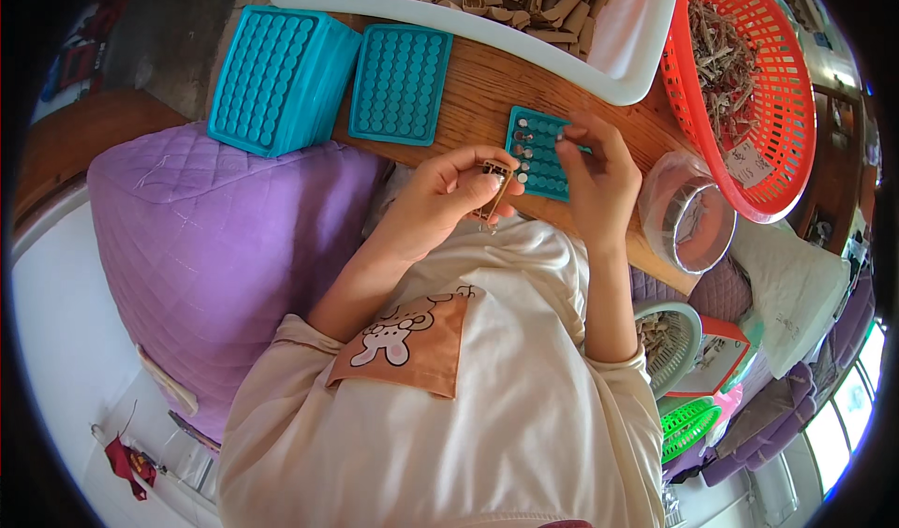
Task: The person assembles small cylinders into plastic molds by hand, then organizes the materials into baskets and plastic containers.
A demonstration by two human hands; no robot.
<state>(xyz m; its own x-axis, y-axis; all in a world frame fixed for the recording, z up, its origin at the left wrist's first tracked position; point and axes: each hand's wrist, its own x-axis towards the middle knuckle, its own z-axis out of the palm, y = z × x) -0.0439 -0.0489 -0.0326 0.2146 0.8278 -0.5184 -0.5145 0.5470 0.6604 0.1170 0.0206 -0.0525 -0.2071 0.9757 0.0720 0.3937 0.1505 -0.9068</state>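
Observation:
My left hand (435, 200) is closed around a small brown box-shaped piece (493, 193) with a hollow, frame-like side, held above my lap at the table's edge. The thumb presses on its face. Over a small teal tray (554, 187) with round wells, my right hand (604, 177) is raised with thumb and fingers pinched together. A tiny pale thing seems to be at the fingertips, too small to name. Several small whitish and silvery round pieces (523, 166) stand in the left rows of that tray.
A white tub (599, 80) of brown pieces stands on the wooden table (487, 88). To its left are a teal tray (401, 83) and a teal tray stack (281, 79). A red basket (791, 130) and a plastic-lined container (693, 224) sit at right. Purple quilted fabric (206, 247) lies left.

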